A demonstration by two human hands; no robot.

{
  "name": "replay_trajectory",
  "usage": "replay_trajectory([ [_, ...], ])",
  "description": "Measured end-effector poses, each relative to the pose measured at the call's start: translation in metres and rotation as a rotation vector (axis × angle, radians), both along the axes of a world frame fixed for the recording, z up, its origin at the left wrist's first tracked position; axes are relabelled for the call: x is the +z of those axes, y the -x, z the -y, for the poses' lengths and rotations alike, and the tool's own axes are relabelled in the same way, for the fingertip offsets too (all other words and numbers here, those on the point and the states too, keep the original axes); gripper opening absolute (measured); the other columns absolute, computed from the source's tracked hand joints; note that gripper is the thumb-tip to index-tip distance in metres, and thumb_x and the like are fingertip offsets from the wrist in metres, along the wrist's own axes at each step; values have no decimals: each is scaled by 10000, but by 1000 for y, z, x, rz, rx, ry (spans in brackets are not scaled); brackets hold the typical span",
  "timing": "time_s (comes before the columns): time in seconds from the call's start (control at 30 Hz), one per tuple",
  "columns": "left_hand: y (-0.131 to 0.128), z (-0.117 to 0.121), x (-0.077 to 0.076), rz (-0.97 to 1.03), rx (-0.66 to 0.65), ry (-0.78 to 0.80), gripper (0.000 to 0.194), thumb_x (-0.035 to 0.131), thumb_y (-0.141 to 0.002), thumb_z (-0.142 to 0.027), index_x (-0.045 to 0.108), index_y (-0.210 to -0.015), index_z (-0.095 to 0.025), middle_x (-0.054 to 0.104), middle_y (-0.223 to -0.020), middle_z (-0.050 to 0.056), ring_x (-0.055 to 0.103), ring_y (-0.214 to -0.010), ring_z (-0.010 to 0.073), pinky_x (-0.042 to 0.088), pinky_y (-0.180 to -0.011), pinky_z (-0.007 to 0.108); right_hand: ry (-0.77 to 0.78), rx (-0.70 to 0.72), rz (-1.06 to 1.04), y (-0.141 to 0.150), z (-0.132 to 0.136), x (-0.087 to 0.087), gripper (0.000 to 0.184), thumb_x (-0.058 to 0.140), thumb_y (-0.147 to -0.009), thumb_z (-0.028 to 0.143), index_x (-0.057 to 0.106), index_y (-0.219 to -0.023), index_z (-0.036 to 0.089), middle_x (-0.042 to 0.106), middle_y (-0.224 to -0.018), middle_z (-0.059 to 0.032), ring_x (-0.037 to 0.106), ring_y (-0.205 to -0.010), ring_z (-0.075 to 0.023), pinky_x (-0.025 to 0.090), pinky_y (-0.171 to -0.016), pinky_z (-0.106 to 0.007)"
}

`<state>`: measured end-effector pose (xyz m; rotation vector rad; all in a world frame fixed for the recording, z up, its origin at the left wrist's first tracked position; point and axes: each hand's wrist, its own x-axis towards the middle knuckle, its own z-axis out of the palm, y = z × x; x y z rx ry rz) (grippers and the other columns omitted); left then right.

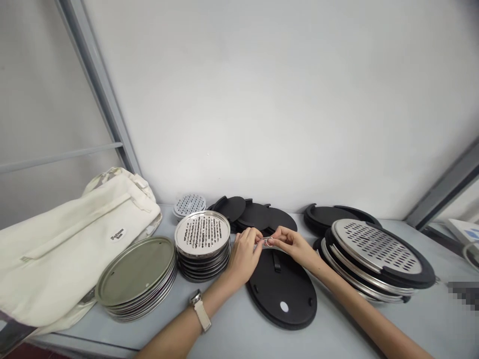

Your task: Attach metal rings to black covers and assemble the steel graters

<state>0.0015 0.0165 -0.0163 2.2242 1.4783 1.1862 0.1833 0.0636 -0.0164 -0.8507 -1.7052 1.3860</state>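
A small, thin metal ring (268, 242) is pinched between the fingertips of my left hand (244, 252) and my right hand (294, 245). Both hands are closed on it, and the fingers hide part of its shape. Just below them lies a round black plate (282, 291) with a dark strap at its far edge and a white round spot near the front. Close beside my left hand stands a stack of round plates, topped by a shiny slotted metal plate (202, 233). A watch with a pale strap is on my left wrist.
Green-topped oval plates (138, 271) are stacked at left, beside a cream cloth bag (75, 244). Several black discs (258, 217) lie along the wall, near a small slotted plate (189, 205). Large slotted metal plates with black rims (379, 247) form a stack at right.
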Motion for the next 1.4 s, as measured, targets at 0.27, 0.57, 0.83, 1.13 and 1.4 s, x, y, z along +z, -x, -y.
replay_trajectory([
  [0.27, -1, -8, -4, 280, -56, 83, 114, 501, -892, -177, 589, -821, -190, 606, -840, 10, 591, -830, 154, 457, -766, 278, -67, -25, 61, 0, 0, 5, 372, 612, -830, 540, 586, -755, 176, 693, -747, -49, 642, -743, -176, 494, -782, -330],
  [0.57, -4, -7, 1, 520, -71, 188, 129, 527, -878, -250, 625, -826, -183, 679, -781, 20, 643, -756, 155, 488, -702, 259, -184, -83, 143, 1, 3, 7, 371, 520, -886, 547, 580, -771, 200, 631, -719, -14, 596, -734, -171, 461, -762, -310],
  [0.83, -4, -8, 1, 578, -90, 156, 132, 560, -870, -280, 638, -887, -175, 684, -843, 36, 649, -801, 156, 500, -730, 258, -105, -10, 166, 4, 5, 6, 378, 642, -785, 568, 605, -818, 193, 639, -727, -11, 594, -714, -166, 464, -709, -293],
  [1.13, -3, -11, -2, 607, -105, 185, 169, 564, -873, -305, 636, -817, -162, 678, -784, 32, 645, -768, 156, 489, -702, 247, -133, -53, 139, 4, 7, 12, 365, 596, -822, 561, 589, -796, 197, 618, -692, -7, 574, -698, -162, 449, -718, -302],
  [1.4, -4, -9, -1, 598, -122, 200, 162, 598, -847, -304, 666, -823, -159, 694, -801, 43, 644, -762, 163, 487, -691, 250, -154, -3, 156, 4, 6, 3, 357, 676, -776, 522, 595, -898, 197, 594, -728, 1, 561, -687, -140, 466, -668, -277],
])
